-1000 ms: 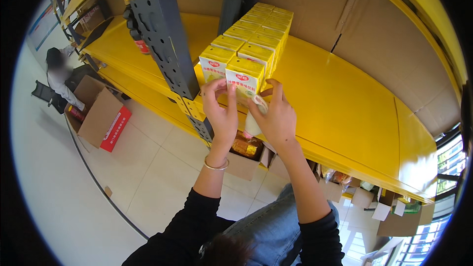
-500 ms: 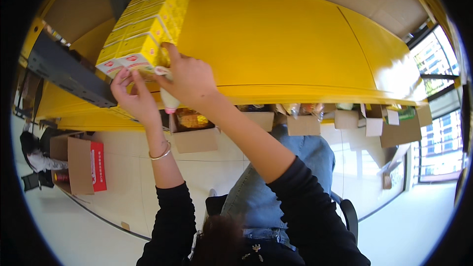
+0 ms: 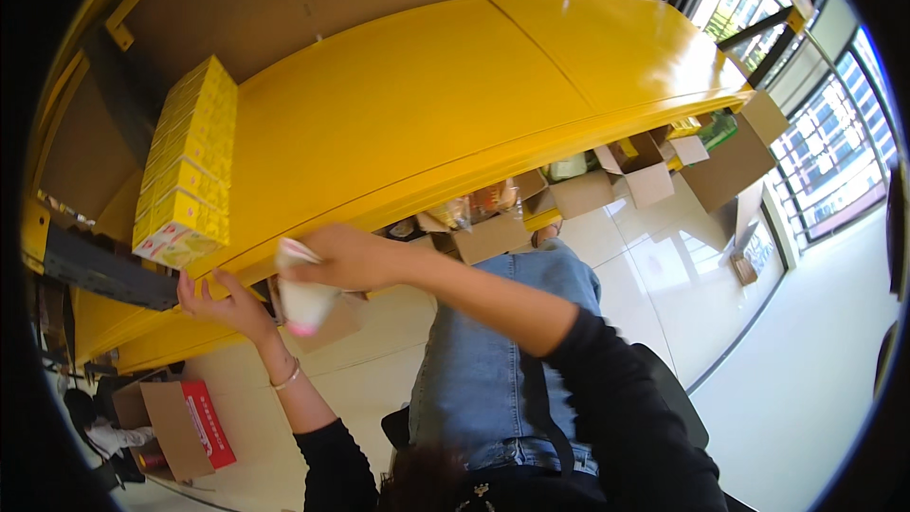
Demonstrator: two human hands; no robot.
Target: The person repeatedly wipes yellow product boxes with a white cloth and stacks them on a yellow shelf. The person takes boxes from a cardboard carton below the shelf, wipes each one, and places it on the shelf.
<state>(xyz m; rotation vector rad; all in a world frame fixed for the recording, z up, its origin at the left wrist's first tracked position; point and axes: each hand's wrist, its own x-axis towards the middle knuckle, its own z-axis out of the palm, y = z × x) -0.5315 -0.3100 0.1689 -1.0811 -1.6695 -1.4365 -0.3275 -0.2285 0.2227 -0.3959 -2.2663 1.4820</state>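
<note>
"Cartons (image 3: 186,171), all yellow: where do they stand?"

"In a close block at the left end of the yellow shelf (image 3: 398,104), beside a dark upright post (image 3: 104,270)."

"And the hands, together or apart?"

"Apart. The right hand (image 3: 346,258) is closed around a white container (image 3: 305,303), pink at its lower end, held just in front of the shelf's edge. Motion blurs both hand and container."

"What does the left hand (image 3: 226,311) hold?"

"Nothing I can see. Its fingers are spread, near the front of the block; I can't tell if they touch anything. A bracelet (image 3: 285,375) circles that wrist."

"What's underneath?"

"Open cardboard boxes (image 3: 583,194) with packaged goods, below the shelf's front edge. At the lower left, another person (image 3: 90,422) is beside a brown box with a red panel (image 3: 207,422)."
</note>
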